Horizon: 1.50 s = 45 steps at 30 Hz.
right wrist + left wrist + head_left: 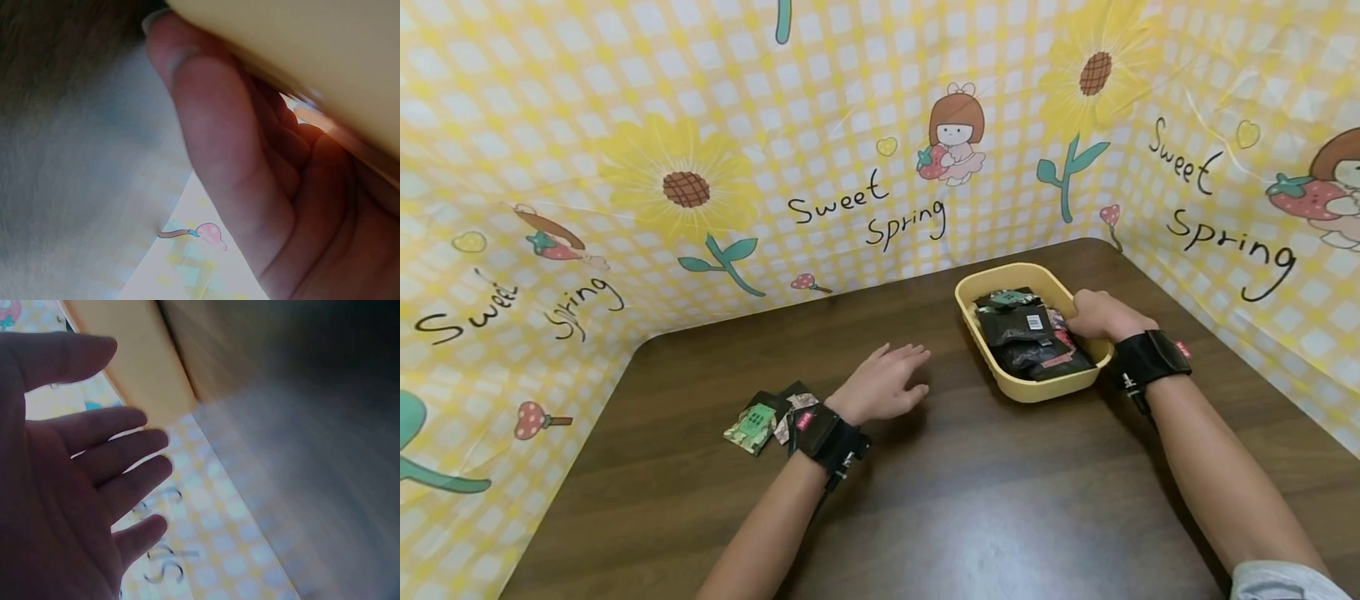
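The right hand (1101, 315) curled its grip over the rim of the yellow tray (1000, 283) of dark packets (1030, 337), while the left hand (883, 385) hovered released, fingers straight, above the brown surface (970, 492) near two loose packets (767, 417).

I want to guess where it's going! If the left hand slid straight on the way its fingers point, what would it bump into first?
Probably the yellow tray of dark packets: the left hand points right toward it across bare table, though its aim could pass just behind.

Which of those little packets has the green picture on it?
The green packet lying loose on the table, just left of the left hand's wrist strap. The packets in the yellow tray are mostly black.
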Tool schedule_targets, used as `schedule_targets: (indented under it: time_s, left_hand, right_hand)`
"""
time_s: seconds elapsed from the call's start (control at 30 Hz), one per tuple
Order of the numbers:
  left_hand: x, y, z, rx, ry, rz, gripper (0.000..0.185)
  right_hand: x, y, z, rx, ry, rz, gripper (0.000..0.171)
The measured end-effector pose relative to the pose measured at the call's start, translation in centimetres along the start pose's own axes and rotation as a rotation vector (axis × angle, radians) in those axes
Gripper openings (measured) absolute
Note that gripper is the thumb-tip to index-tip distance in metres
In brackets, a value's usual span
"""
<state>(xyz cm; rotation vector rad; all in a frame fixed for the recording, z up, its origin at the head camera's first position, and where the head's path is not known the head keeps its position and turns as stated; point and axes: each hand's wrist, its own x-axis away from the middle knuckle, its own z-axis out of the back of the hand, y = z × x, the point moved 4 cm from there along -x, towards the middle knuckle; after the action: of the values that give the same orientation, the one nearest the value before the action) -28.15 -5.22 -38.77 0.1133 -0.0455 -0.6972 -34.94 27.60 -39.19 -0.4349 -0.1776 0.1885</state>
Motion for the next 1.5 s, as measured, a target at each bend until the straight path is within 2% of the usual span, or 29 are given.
schedule_targets:
  time_s: [0.17,0.37,0.5,0.63,0.77,0.97,1.23,1.37,1.5]
  left_hand:
    - [2.7,-2.1,0.5,0.025,-0.044,0.062,0.050]
    - [5.9,-4.5,1.8,0.015,-0.084,0.229,0.022]
    - [7.4,-5.8,2.7,0.004,-0.101,0.337,0.032]
    - [8.2,-6.5,3.3,0.010,-0.129,0.431,0.038]
    - [8.7,-6.8,3.1,0.000,-0.189,0.488,0.045]
    - [9.3,-6.6,2.4,-0.047,-0.259,0.512,0.041]
    - [9.7,-5.4,2.0,-0.119,-0.277,0.485,0.038]
    - [9.6,-5.4,1.5,-0.171,-0.286,0.470,0.033]
    - [9.7,-5.4,1.4,-0.175,-0.283,0.464,0.034]
  right_hand:
    - [0.1,0.0,0.1,0.002,-0.013,-0.008,0.015]
    - [0.0,0.0,0.1,0.003,-0.015,-0.011,0.014]
    - [0.0,-0.1,0.0,0.004,-0.019,-0.009,0.014]
    - [0.2,-0.2,0.0,-0.004,-0.018,-0.001,0.014]
    - [0.2,-0.3,0.0,-0.008,-0.015,0.006,0.015]
    - [0.1,-0.2,-0.2,0.008,-0.015,-0.001,0.015]
    - [0.1,-0.2,0.0,-0.005,-0.018,-0.005,0.014]
    - [0.1,-0.2,-0.1,-0.005,-0.020,0.002,0.014]
    - [0.2,-0.2,0.0,-0.006,-0.017,0.001,0.014]
